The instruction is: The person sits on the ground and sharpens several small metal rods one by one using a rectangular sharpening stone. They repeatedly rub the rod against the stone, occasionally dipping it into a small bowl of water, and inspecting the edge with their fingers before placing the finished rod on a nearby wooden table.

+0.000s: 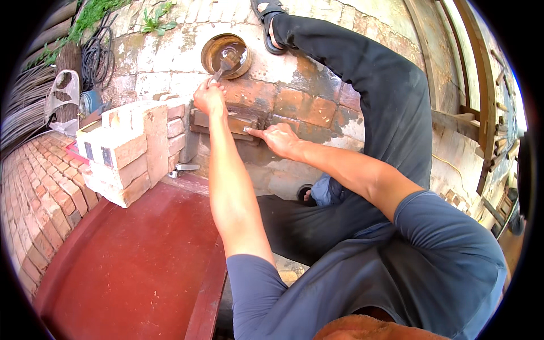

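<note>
My left hand (211, 98) is closed round the handle of a brush (228, 62), whose bristle end dips into a round metal bowl (247, 69) with liquid in it. My right hand (277, 140) reaches in from the right, index finger stretched forward and the other fingers curled. Its fingertip meets a small pale bit (246, 129) at the end of a flat brown block (224, 122); what that bit is, I cannot tell. The block lies low on the wet brick paving (314, 109), just nearer than the bowl.
Stacked pale bricks (133, 153) stand left of my left forearm, beside a red tabletop (133, 260). Coiled black hose (97, 59) lies far left. My trousered leg (391, 96) bounds the right side, with timber framing (484, 85) beyond.
</note>
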Demonstrator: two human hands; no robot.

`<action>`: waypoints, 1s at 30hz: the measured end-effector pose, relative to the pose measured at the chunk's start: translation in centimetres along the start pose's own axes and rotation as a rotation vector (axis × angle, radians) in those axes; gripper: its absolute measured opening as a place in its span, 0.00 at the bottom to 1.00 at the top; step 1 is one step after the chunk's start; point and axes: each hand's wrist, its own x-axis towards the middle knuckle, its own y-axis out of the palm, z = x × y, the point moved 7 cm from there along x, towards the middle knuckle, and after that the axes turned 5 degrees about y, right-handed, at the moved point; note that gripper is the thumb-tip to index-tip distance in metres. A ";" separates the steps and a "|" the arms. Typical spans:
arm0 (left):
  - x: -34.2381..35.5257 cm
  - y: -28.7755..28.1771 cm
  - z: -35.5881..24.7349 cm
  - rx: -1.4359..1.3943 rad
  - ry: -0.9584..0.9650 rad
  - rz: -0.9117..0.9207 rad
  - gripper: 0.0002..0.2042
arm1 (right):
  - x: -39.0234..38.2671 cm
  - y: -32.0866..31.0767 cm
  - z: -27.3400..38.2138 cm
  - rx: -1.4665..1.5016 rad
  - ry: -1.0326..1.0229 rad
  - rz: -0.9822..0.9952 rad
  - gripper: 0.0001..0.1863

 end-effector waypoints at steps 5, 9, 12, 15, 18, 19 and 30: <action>-5.0 -8.3 -3.0 -0.072 0.086 -0.055 0.16 | 0.2 0.2 -0.1 -0.037 -0.016 -0.010 0.33; -12.4 -15.6 -3.7 0.063 0.138 -0.111 0.15 | 0.8 0.4 -0.1 -0.074 -0.054 -0.024 0.33; -17.7 -18.0 -2.6 0.192 0.135 -0.128 0.14 | -0.1 0.3 0.1 -0.095 -0.031 0.000 0.34; -19.8 -17.5 -0.8 0.232 0.129 -0.114 0.14 | 0.2 0.8 0.2 -0.105 -0.046 -0.032 0.33; -21.3 -16.7 -1.4 0.246 0.138 -0.111 0.14 | 1.6 1.2 -0.3 -0.113 -0.045 -0.085 0.32; -21.8 -16.7 -2.0 0.245 0.154 -0.123 0.14 | 1.4 1.3 -0.5 -0.118 -0.044 -0.082 0.32; -22.8 -16.1 -3.9 0.253 0.221 -0.229 0.15 | 1.3 1.0 -0.2 -0.114 -0.046 -0.023 0.29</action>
